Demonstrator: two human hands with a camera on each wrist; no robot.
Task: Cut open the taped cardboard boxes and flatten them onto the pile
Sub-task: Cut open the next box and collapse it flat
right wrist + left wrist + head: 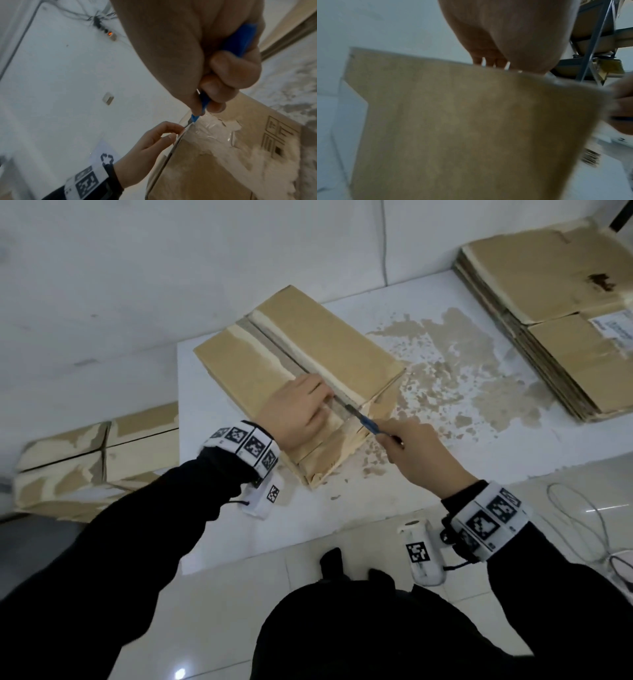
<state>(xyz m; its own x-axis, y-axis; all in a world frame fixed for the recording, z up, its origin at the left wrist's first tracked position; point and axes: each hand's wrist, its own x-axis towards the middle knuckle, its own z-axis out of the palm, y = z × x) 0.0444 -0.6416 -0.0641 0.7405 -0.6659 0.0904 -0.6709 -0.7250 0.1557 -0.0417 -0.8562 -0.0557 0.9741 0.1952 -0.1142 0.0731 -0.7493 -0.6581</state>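
A taped cardboard box lies on the white table, with a worn tape seam along its top. My left hand rests on the box top beside the seam, fingers laid on the cardboard. My right hand grips a blue utility knife, whose blade meets the seam at the box's near end. In the right wrist view the knife tip touches the taped box edge, just above the left hand. In the left wrist view the palm sits over the box.
A pile of flattened boxes lies at the table's back right. More taped boxes sit on the floor to the left. Cables trail on the floor at right. The table surface shows peeled brown patches.
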